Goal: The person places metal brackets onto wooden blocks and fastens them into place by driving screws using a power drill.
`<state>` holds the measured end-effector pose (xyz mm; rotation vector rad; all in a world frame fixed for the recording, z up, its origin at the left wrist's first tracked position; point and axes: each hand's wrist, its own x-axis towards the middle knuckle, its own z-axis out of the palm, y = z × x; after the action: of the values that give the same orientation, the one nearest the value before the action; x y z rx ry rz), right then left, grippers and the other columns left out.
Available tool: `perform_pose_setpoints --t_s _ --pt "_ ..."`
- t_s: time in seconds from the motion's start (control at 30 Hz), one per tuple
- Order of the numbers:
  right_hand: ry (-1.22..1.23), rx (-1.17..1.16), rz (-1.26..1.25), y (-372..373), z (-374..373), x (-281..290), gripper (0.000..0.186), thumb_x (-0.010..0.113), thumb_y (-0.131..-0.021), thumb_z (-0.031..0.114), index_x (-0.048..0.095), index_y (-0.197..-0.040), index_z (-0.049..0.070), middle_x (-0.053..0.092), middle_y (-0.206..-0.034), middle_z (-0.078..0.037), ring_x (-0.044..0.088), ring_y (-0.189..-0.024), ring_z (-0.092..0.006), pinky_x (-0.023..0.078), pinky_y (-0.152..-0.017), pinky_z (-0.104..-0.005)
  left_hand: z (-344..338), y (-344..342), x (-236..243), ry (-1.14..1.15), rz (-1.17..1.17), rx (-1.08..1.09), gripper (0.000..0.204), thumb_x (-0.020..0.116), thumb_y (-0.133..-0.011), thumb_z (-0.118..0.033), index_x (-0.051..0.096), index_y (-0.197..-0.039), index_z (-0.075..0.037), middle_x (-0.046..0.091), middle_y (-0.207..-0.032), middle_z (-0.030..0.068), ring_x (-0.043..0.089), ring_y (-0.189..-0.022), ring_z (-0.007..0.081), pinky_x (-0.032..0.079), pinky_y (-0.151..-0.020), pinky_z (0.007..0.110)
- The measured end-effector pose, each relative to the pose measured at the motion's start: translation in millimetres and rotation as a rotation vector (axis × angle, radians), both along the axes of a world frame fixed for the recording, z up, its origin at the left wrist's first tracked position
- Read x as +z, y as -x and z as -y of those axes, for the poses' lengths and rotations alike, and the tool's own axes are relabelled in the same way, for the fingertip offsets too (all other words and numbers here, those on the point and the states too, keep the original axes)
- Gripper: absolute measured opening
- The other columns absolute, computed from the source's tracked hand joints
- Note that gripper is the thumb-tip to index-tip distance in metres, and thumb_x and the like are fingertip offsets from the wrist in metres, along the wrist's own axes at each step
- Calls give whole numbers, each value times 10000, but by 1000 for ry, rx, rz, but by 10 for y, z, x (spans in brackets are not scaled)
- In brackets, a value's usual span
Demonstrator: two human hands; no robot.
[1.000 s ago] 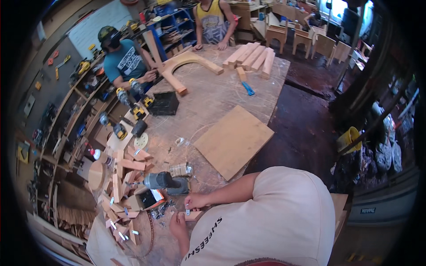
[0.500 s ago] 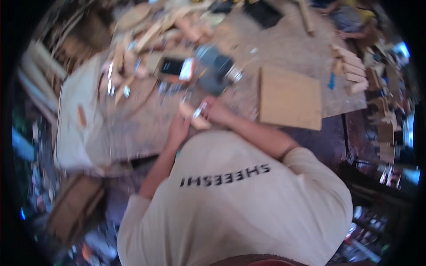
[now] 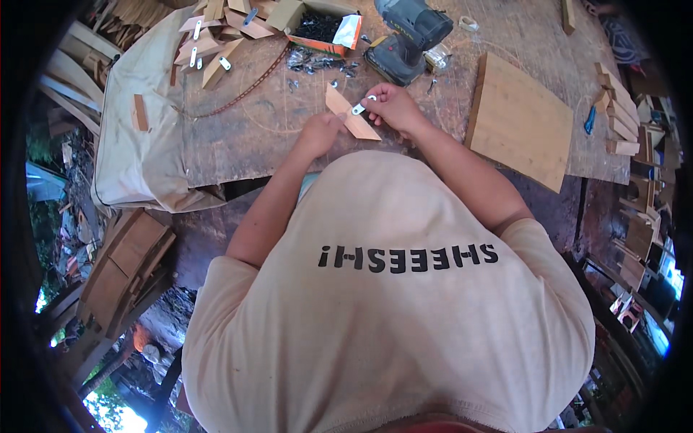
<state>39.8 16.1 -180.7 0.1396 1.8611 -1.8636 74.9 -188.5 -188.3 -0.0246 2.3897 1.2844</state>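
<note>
A small wooden block with slanted ends (image 3: 361, 128) is held near the table's front edge by my left hand (image 3: 323, 135), whose fingers close on its near left side. My right hand (image 3: 394, 110) pinches a small flat metal bracket (image 3: 359, 109) with rounded ends and a hole. That bracket lies against or just over the block's upper right side; whether it touches I cannot tell. Beyond my hands are loose black screws (image 3: 348, 70) and an open box of black screws (image 3: 320, 29). A cordless drill (image 3: 404, 43) lies on its side to the right of the box.
Several wooden blocks with metal brackets (image 3: 206, 47) are piled at the far left. A square wooden board (image 3: 521, 115) overhangs the table's front edge at right. Beyond it are stacked wooden pieces (image 3: 618, 108) and a blue tool (image 3: 590, 120). Pale cloth (image 3: 141, 169) covers the table's left end.
The view has shifted, bringing the table's things higher in the picture, and is sharper. My hands still hold the block and bracket; the bracket now sits at the block's upper right side.
</note>
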Motion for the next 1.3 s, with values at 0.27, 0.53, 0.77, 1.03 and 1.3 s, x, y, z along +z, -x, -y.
perform_pose_setpoints --t_s 0.27,0.53,0.77,1.03,1.3 --pt "6 -31 6 43 66 -50 161 675 -831 94 568 -914 7 589 -699 -23 547 -549 -76 447 -448 -211 15 4 80 -90 173 -5 363 453 -966 -352 617 -854 -48 427 -618 -51 404 -530 68 342 -452 254" --pt "48 -73 48 27 98 -20 153 668 -845 92 554 -911 15 582 -693 -5 530 -552 -58 432 -452 -193 52 26 102 -149 295 -8 346 446 -967 -354 605 -882 -59 412 -630 -52 393 -515 60 362 -442 232" --pt "-5 4 9 19 98 -6 172 673 -840 123 556 -894 9 593 -703 -34 553 -549 -85 453 -446 -226 33 33 147 -140 273 -8 358 459 -958 -354 614 -865 -45 430 -626 -45 405 -501 67 348 -417 235" --pt "-32 50 -1 30 93 17 188 681 -840 144 540 -867 22 577 -687 -27 551 -547 -83 453 -440 -232 -61 98 232 -21 289 77 443 534 -889 -397 673 -729 -8 507 -520 37 480 -450 147 368 -444 307" --pt "-92 142 -29 80 89 -33 191 684 -839 165 561 -892 28 578 -699 -20 540 -547 -74 444 -448 -228 -65 141 224 32 260 55 447 566 -862 -399 694 -707 0 521 -494 60 496 -453 143 369 -449 313"
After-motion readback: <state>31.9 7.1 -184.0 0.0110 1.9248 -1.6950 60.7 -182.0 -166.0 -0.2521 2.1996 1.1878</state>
